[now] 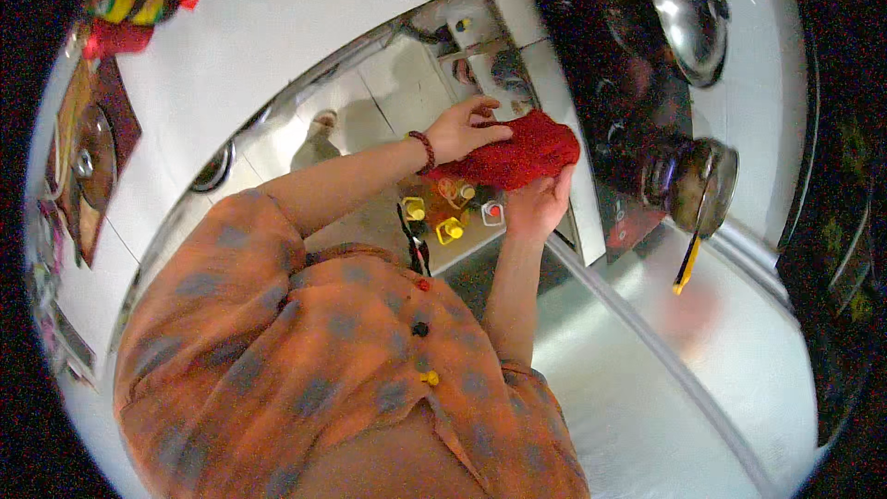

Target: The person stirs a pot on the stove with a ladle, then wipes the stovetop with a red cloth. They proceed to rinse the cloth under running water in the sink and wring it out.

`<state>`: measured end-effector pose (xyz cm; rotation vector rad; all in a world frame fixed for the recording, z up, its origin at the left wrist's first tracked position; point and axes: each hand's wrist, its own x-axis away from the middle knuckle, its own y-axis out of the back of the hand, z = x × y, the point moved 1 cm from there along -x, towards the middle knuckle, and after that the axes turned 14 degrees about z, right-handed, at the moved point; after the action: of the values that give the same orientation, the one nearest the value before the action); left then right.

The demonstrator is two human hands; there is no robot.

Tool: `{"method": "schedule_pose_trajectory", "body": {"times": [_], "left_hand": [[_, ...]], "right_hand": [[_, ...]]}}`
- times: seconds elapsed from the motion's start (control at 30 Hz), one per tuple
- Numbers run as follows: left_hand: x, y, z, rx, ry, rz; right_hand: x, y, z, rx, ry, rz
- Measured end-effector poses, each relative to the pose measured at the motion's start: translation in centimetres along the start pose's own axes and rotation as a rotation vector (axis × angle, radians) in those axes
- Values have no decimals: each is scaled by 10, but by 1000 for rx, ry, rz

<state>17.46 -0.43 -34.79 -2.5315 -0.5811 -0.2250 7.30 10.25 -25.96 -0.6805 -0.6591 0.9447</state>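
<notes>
A crumpled red cloth (534, 150) is held between my two hands. My left hand (462, 134), with a dark beaded bracelet at the wrist, comes from the left, its thumb lying on the cloth's upper left part. From below, my right hand (540, 207) grips the cloth's lower right edge; folds of cloth cover part of its fingers. Beneath the cloth stand several bottles, among them a yellow-capped bottle (451, 230) and a red-capped bottle (493, 212).
On the right is a dark stovetop (601, 65) with a shiny metal lid (686, 14) beyond it. A metal pot (707, 185) carries a yellow-tipped utensil (686, 268). Colourful packets (129, 2) lie at the far left, above a brown board (115, 120).
</notes>
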Motion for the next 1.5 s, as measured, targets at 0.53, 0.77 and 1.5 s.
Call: {"method": "schedule_pose_trajectory", "body": {"times": [0.53,0.77,1.5], "left_hand": [[-92,61,50,-188,-91,24],[-113,95,55,-64,-113,-155],[-100,118,16,663,-136,-235]], "right_hand": [[-153,65,-70,2290,312,-53],[-208,49,-83,2387,158,22],[-298,-7,-104,2357,181,-52]]}}
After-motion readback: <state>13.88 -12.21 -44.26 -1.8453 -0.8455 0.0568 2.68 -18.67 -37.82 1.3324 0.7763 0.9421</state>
